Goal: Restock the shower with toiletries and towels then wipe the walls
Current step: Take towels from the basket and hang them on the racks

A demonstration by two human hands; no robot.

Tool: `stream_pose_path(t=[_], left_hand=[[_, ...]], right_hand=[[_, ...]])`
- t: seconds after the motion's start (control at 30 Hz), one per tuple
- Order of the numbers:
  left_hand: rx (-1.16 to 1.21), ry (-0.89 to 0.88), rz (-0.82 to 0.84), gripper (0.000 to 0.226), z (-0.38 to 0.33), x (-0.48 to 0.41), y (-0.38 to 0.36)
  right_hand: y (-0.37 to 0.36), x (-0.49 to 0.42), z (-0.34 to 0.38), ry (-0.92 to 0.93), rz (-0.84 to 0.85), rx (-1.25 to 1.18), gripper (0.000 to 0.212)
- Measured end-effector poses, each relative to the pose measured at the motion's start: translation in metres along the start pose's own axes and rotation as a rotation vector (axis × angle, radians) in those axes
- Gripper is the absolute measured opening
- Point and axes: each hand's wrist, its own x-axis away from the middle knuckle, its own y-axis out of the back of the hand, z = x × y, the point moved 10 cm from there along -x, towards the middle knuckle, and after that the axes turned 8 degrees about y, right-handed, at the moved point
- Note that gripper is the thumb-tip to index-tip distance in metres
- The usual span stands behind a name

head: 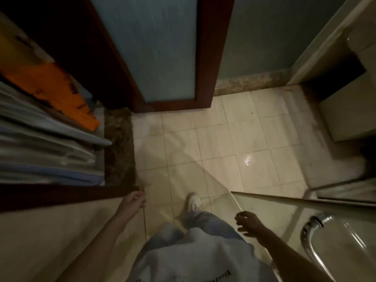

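I look down at a dim tiled bathroom floor (219, 143). My left hand (134, 201) hangs by the corner of a dark wooden frame (67, 193), fingers loosely curled, holding nothing. My right hand (249, 222) hovers with fingers spread beside the edge of a glass shower door (284, 208), also holding nothing. A curved chrome handle (311, 239) is fixed to that glass at the lower right. No toiletries or towels can be made out near my hands.
A wooden door with a frosted glass panel (162, 58) stands ahead. At the left, a dark recess holds stacked grey and blue items (40, 143) and an orange one (53, 86). A pale cabinet (345, 110) stands at the right. My white shoe (193, 201) is mid-floor.
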Motion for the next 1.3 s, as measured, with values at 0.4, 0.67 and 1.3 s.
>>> stream_pose_path(t=[0.4, 0.67, 1.3], left_hand=[[-0.165, -0.021, 0.115, 0.011, -0.204, -0.098, -0.039], [-0.361, 0.02, 0.169, 0.018, -0.32, -0.161, -0.074], [-0.854, -0.323, 0.277, 0.022, -0.644, -0.127, -0.38]], right_hand=[[0.085, -0.07, 0.147, 0.078, -0.091, -0.061, 0.032], [0.208, -0.105, 0.215, 0.073, -0.313, -0.192, 0.033], [0.396, -0.129, 0.091, -0.268, -0.446, -0.253, 0.039]])
